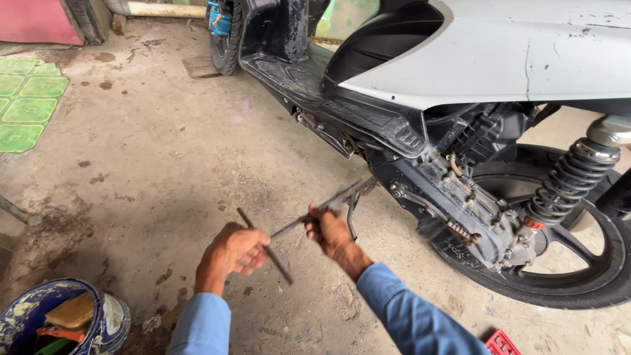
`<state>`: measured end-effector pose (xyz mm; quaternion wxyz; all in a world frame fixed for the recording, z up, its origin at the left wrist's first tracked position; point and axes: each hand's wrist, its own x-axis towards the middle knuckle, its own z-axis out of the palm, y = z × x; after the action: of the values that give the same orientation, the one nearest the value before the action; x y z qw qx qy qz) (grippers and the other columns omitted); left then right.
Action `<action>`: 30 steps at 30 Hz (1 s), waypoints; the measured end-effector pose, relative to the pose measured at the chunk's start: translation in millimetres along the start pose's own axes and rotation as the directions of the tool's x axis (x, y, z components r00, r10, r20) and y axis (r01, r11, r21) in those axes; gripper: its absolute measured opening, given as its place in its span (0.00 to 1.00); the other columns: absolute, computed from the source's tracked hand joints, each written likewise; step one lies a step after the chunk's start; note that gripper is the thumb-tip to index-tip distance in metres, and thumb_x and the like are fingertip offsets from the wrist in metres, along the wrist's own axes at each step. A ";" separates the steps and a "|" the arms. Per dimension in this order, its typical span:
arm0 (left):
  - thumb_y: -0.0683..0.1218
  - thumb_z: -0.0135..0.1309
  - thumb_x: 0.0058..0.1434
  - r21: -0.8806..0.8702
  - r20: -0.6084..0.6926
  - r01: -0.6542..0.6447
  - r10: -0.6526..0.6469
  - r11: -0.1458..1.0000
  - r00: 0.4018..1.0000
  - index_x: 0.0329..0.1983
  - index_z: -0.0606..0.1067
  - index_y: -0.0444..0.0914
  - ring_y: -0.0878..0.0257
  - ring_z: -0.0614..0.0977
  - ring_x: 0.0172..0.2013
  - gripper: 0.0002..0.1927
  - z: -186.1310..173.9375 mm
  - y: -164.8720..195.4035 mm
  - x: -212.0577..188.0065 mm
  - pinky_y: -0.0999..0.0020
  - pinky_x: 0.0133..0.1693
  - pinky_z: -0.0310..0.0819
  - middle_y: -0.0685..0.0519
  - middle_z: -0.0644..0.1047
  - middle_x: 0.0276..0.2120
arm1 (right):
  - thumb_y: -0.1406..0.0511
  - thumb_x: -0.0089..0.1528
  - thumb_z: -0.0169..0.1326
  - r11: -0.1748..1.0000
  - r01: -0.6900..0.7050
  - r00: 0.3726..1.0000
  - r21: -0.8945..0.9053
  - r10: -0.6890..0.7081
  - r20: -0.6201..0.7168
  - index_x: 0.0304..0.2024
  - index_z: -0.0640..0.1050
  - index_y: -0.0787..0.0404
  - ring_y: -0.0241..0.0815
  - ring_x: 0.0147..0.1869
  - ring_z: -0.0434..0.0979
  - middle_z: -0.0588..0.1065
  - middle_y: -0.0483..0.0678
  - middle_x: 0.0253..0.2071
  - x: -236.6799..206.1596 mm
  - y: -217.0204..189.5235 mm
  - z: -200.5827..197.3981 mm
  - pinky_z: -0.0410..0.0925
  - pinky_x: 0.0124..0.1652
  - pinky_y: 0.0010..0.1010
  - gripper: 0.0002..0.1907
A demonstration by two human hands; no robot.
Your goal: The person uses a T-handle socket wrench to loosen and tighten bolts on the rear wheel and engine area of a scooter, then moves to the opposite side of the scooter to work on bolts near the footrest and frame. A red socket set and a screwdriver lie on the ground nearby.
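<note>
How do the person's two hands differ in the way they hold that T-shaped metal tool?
The left hand grips the tool's crossbar, which slants across its fingers. The right hand wraps the long shaft, which points toward the scooter. The left hand sits nearer the camera, while the right hand sits closer to the scooter's underside. Both are closed on the same tool, and both arms wear blue sleeves.

Stained concrete floor [151, 151], green tiles [26, 98], perhaps pink wall [33, 20]

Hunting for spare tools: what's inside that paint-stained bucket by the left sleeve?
The bucket shows a tan wooden block, something orange and a green bit. Anything deeper is covered.
</note>
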<state>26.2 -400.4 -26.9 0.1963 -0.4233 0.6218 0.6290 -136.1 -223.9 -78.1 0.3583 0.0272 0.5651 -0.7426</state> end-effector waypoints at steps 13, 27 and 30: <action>0.52 0.62 0.60 0.710 -0.114 0.025 0.080 0.704 0.990 0.59 0.75 0.39 0.49 0.80 0.56 0.25 24.5 -13.5 17.9 0.55 0.56 0.77 0.44 0.77 0.59 | 0.66 0.66 0.54 0.957 -0.194 0.964 -0.215 0.146 -0.223 0.38 0.77 0.68 0.40 0.22 0.73 0.78 0.54 0.28 -12.4 92.6 -77.0 0.69 0.21 0.31 0.09; 0.55 0.56 0.66 0.828 -0.051 -0.026 0.120 0.561 0.991 0.60 0.74 0.40 0.49 0.75 0.62 0.23 67.2 -5.6 52.2 0.55 0.62 0.73 0.47 0.74 0.63 | 0.62 0.66 0.56 0.858 -0.368 0.921 -0.358 0.283 -0.268 0.45 0.76 0.67 0.39 0.25 0.74 0.82 0.54 0.32 -30.4 121.0 -105.2 0.71 0.24 0.31 0.13; 0.57 0.53 0.68 0.803 -0.039 -0.045 0.128 0.594 0.991 0.59 0.73 0.40 0.49 0.75 0.63 0.23 76.7 -0.2 48.6 0.54 0.63 0.71 0.47 0.74 0.62 | 0.62 0.66 0.55 0.884 -0.259 0.958 -0.388 0.186 -0.217 0.44 0.75 0.68 0.40 0.24 0.74 0.81 0.55 0.32 -24.3 114.3 -99.6 0.71 0.24 0.32 0.13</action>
<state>-23.2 -341.2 -74.9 0.3053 -0.2884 0.8658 0.2721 -90.0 -138.2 -196.9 0.3882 0.0805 0.7313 -0.5550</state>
